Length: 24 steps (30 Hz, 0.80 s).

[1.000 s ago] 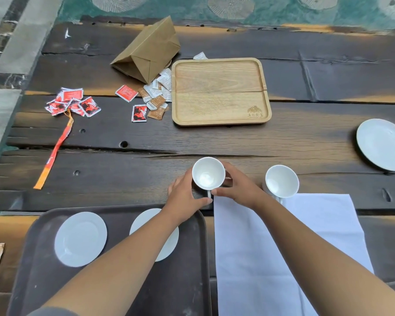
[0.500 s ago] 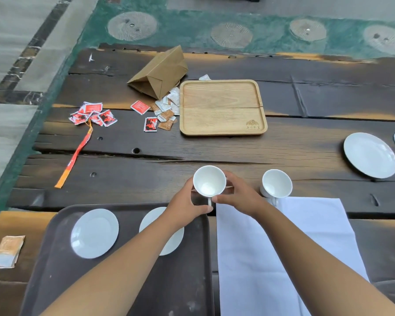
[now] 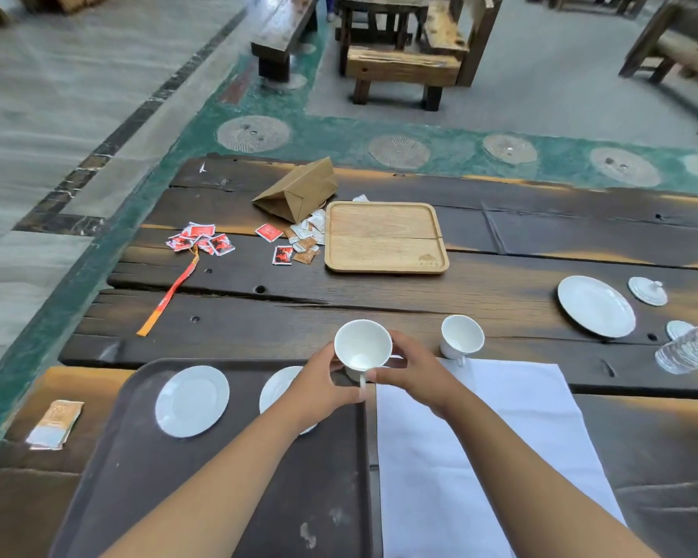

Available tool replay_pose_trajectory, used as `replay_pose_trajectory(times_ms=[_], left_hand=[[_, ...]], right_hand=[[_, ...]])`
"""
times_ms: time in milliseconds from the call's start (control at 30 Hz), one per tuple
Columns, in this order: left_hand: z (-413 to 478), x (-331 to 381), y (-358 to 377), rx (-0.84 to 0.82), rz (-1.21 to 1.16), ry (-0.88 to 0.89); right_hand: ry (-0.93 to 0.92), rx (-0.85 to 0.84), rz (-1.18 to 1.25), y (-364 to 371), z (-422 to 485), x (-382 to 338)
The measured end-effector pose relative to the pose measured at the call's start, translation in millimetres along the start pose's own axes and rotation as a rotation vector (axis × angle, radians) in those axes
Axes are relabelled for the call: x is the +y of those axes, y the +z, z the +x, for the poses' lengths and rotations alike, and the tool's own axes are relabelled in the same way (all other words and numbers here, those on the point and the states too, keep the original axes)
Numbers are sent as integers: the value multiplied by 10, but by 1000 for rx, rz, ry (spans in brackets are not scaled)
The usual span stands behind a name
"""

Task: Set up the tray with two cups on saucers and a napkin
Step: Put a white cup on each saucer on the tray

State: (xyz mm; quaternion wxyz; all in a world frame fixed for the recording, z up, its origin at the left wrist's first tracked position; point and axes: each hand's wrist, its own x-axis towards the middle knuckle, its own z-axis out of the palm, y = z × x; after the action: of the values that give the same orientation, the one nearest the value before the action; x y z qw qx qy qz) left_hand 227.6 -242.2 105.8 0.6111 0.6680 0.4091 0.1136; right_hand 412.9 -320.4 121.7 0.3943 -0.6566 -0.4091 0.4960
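A white cup [image 3: 362,345] is held between both hands above the far right corner of the dark tray [image 3: 146,489]. My left hand [image 3: 319,386] grips its left side and my right hand [image 3: 414,368] grips its right side near the handle. Two white saucers lie on the tray: one at the left [image 3: 192,400], the other [image 3: 277,390] partly hidden under my left hand. A second white cup [image 3: 461,336] stands on the table at the far edge of the white napkin [image 3: 480,449], which lies to the right of the tray.
A wooden tray [image 3: 385,237], a brown paper bag [image 3: 299,189] and scattered sachets [image 3: 202,241] lie further back. A white plate [image 3: 595,306], a small lid [image 3: 647,291] and a plastic bottle [image 3: 690,348] are at the right. A packet [image 3: 55,424] lies left of the tray.
The camera has tilted up, so more of the floor and furniture beyond the table shows. Both hands still hold the cup, now slightly raised near the tray's corner.
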Motion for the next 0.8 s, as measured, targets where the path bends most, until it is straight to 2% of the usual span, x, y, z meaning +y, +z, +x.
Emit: replay_pose_trajectory(times_ms=[367, 800], left_hand=[[-587, -98, 27, 4, 14, 6], [-812, -144, -101, 31, -32, -11]], right_hand=[[6, 14, -14, 295, -518, -19], [41, -9, 19, 509, -569, -81]])
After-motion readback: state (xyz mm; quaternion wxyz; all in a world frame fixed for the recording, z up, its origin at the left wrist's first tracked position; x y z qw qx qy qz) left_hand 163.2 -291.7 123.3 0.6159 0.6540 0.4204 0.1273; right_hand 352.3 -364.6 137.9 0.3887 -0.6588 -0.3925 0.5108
